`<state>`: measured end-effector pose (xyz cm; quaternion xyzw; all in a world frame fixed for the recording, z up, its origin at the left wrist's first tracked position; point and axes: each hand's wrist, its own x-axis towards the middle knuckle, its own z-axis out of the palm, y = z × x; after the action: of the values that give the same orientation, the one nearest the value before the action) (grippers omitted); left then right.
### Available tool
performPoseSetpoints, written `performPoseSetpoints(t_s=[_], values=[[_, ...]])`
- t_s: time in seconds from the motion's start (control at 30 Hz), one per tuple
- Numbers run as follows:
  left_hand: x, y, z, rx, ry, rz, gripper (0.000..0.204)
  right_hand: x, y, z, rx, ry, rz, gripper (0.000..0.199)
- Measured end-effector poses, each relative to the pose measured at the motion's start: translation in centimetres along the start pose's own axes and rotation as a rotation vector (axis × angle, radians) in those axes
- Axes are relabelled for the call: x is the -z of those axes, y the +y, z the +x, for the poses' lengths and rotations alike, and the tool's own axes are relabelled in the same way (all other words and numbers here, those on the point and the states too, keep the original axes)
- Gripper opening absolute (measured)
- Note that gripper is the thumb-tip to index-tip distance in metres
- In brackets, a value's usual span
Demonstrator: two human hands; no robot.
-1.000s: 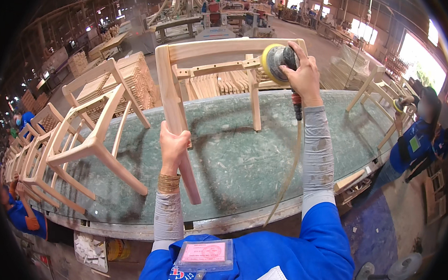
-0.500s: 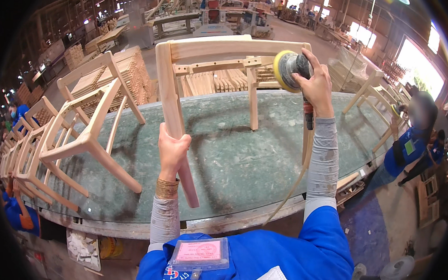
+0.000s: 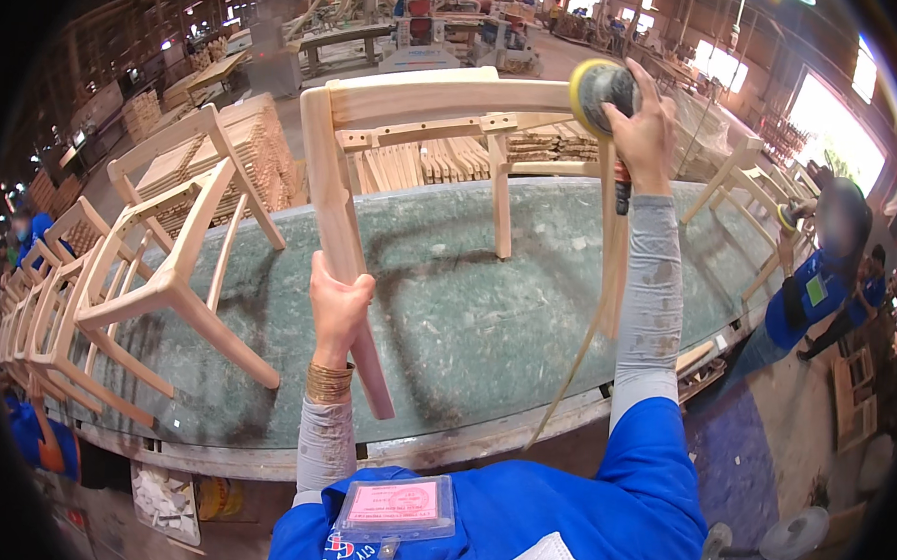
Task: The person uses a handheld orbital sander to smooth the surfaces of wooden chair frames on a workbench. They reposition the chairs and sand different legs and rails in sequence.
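A pale wooden chair frame [image 3: 431, 101] stands on the green-topped workbench [image 3: 455, 350] before me. My left hand [image 3: 338, 305] is wrapped round its near left leg, partway down. In my right hand [image 3: 643, 128] is a round air sander [image 3: 609, 95] with a yellow-edged pad. The pad sits against the right end of the frame's top rail, at the corner above the right leg. A thin tan hose [image 3: 577, 371] hangs from the sander's dark handle past the bench edge.
More chair frames [image 3: 173, 278] stand along the bench to the left, and another [image 3: 733, 192] at the right. A co-worker in blue [image 3: 810, 296] holds a sander there. Stacked wooden parts [image 3: 264, 152] lie beyond the bench. A white-filled box [image 3: 166, 500] is below the near edge.
My right hand has carried the sander up and slightly right, from the rail's inner side to its end corner. My left hand keeps its hold on the leg.
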<state>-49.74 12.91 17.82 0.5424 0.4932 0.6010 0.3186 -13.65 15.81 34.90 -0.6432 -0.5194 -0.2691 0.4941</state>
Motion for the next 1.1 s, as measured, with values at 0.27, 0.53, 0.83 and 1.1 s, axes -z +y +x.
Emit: performPoseSetpoints(t_s=[0.27,0.53,0.83,1.1], values=[[0.0,0.2,-0.1,0.013,-0.036,-0.017,0.032,-1.6,-0.5,1.9,0.114,0.036,0.013,0.067],[-0.1,0.1,0.0,0.008,-0.05,-0.016,0.031,-1.5,-0.5,0.5,0.101,0.0,0.056,0.068],[0.0,0.0,0.0,0.003,-0.039,0.004,0.029,0.6,0.2,-3.7,0.06,-0.043,0.085,0.069],[0.2,0.0,-0.1,0.003,-0.033,-0.015,0.029,0.2,-2.0,-5.6,0.045,-0.098,0.172,0.068]])
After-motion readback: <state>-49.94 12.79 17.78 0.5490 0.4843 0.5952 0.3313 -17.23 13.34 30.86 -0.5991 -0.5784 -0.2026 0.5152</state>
